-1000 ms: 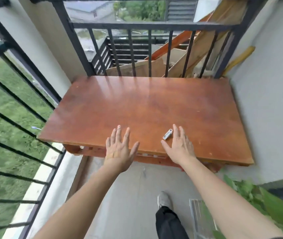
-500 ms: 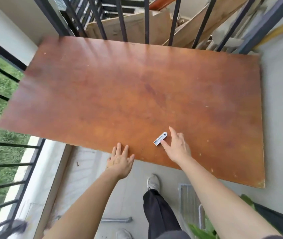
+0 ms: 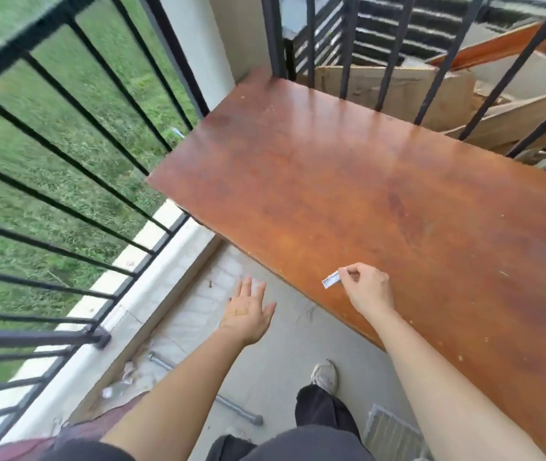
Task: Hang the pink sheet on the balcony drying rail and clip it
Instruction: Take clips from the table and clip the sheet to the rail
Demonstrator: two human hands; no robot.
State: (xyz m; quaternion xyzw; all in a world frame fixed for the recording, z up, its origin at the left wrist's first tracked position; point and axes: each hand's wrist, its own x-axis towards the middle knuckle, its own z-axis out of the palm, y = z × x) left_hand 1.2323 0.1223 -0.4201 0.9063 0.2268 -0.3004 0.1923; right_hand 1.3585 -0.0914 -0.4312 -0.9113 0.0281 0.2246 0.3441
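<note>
My right hand [image 3: 368, 289] pinches a small white clip [image 3: 330, 280] between thumb and forefinger, held just above the near edge of the brown wooden table [image 3: 381, 194]. My left hand [image 3: 248, 311] hovers open over the concrete floor, left of the table edge, fingers spread and holding nothing. A strip of dark pink fabric [image 3: 75, 434], possibly the sheet, shows at the bottom left near my body. The black balcony rail [image 3: 25, 41] runs along the left side.
Black railing bars [image 3: 394, 51] also close off the far side behind the table, with cardboard and planks [image 3: 397, 88] beyond. A metal pipe [image 3: 238, 410] and a grate [image 3: 391, 434] lie on the floor by my shoe [image 3: 326, 375]. Grass lies below outside.
My right hand has picked the clip up off the table. My left hand has come off the table edge and moved left over the floor. The view has swung left toward the railing.
</note>
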